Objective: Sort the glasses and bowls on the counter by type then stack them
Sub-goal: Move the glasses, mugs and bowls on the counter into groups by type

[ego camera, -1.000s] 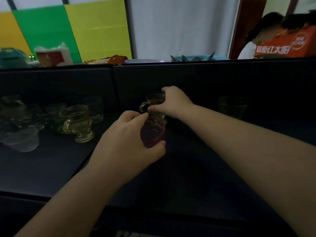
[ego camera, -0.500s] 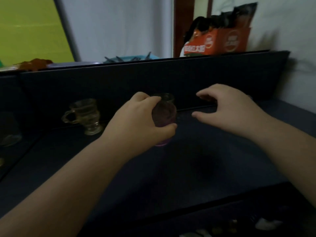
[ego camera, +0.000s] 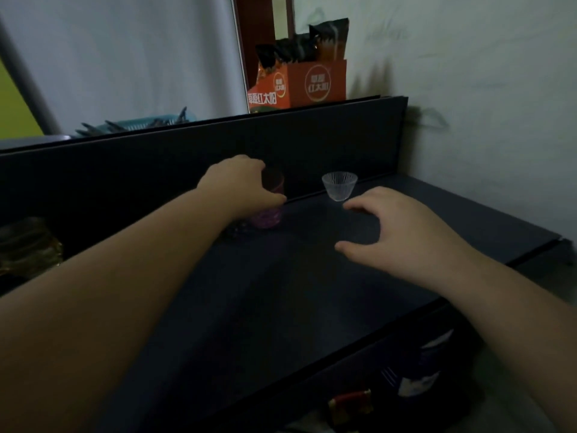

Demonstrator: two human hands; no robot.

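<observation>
Both bare forearms reached forward from the bottom edge of the view, the left from the lower left corner, the right from the lower right. The left hand was stretched further out, knuckles up, with its fingers and thumb curled closed around what it held. The right hand hung nearer, palm down, holding nothing. Its fingers were spread and lightly bent, pointing to the left, and the thumb was set well apart from them.
</observation>
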